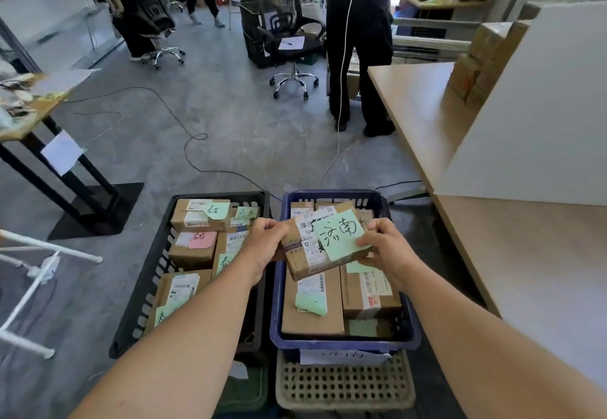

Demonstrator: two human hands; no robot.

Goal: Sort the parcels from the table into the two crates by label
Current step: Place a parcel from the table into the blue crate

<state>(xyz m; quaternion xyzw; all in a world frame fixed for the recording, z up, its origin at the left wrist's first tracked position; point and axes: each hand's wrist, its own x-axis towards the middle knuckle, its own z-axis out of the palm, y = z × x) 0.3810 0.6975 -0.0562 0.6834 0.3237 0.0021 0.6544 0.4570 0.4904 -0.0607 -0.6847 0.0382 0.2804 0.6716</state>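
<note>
Both hands, left hand (266, 242) and right hand (384, 247), grip a parcel (320, 241) by its ends above the blue crate (345, 341); the black crate (147, 274) sits just beside its left rim.

Cardboard parcel (320, 241) matt, paper note; plastic crates: blue (345, 341), black (141, 313).

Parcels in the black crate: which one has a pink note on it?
The parcel midway along the left side of the black crate; its note is pink, the others' are green.
</note>
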